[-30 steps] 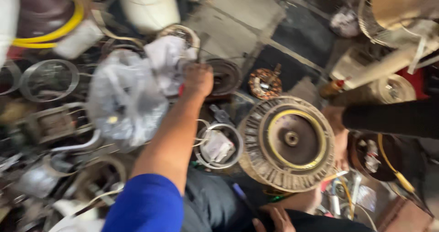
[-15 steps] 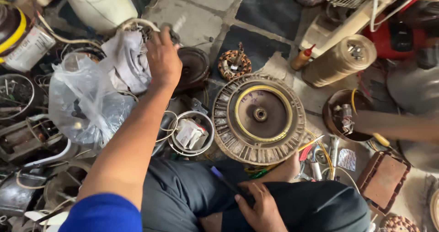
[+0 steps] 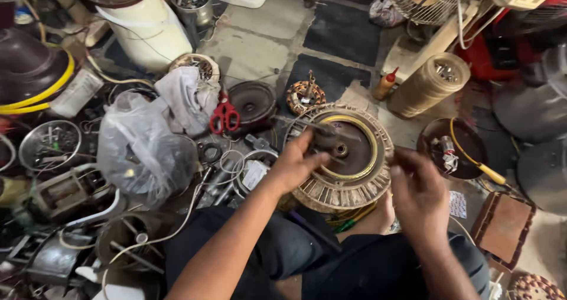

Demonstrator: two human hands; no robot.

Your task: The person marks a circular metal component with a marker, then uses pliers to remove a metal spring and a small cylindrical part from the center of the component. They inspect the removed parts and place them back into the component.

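Packages: a clear plastic bag [image 3: 142, 149], crumpled and full, lies at the left among metal parts; a small white printed packet [image 3: 255, 173] sits inside a wire ring just left of the left forearm.
Bottle: a small amber squeeze bottle [image 3: 384, 85] with a red tip stands on the floor beyond the rotor.
Printed sheet: a small white patterned sheet [image 3: 457, 204] lies on the floor right of the right hand.
Fan motor rotor: the round ribbed disc [image 3: 345, 190], dull cream with a yellow ring and a dark centre hub, rests at the person's knees, mid-floor.
Left hand: the left hand [image 3: 298, 164] pinches a dark part over the hub.
Right hand: the right hand [image 3: 418, 193] is at the rotor's right rim, fingers curled; what it holds cannot be told.
Scissors: red-handled scissors [image 3: 224, 115] lie beside a grey rag [image 3: 186, 96].
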